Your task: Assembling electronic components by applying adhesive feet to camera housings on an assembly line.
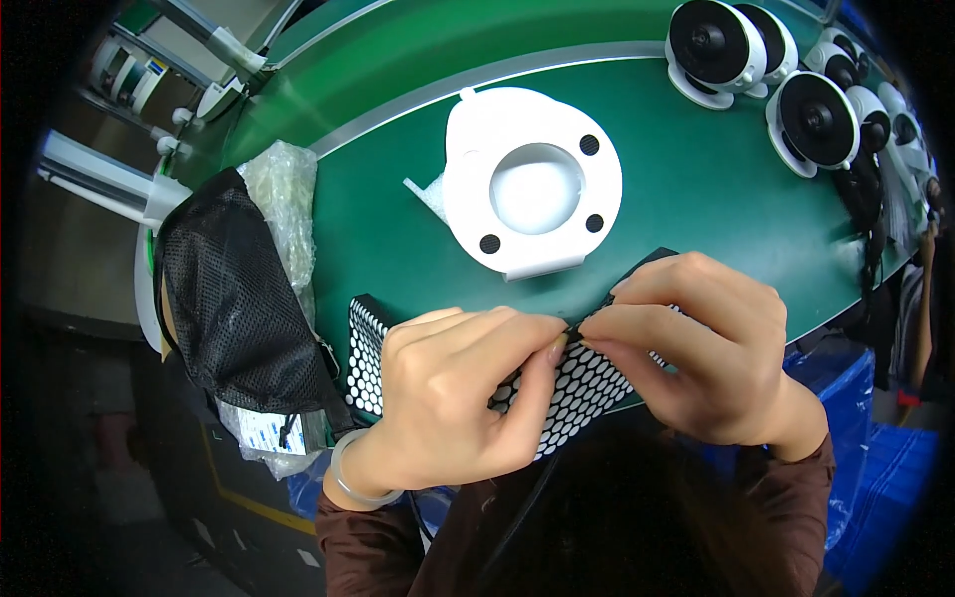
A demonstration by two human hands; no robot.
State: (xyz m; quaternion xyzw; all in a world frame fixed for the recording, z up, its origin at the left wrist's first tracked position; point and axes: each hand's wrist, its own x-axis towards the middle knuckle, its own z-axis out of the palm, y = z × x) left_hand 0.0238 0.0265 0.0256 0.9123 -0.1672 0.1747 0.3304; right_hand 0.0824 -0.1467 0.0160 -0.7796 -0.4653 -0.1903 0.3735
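A black mesh pouch (234,298) slumped at the left edge of the green worktable (696,209), its narrow top toward the far side, with crumpled clear plastic wrap (284,189) behind and under it. Next came a strip of white-dotted black sheet (365,363), partly behind the left hand; whether it joined the larger dotted piece, I could not tell.

The left hand (448,388), a pale bangle (343,468) at its wrist, had thumb and index finger closed in a tight pinch on a small black piece (573,334) at the upper edge of the dotted sheet (587,398). That sheet lay at the table's near edge, between and beneath the hands, its long axis slanting from the lower left to the upper right, its dotted face toward the wearer.

Beyond the hands sat a white ring-shaped base (468,189), its round opening facing up, three black pads (589,144) around it and its flat lip toward the wearer.

The right hand (711,348) met the left with thumb and fingers pinched on the same piece. Farther right, white round-headed units (706,40) stood clustered, black faces toward the wearer.
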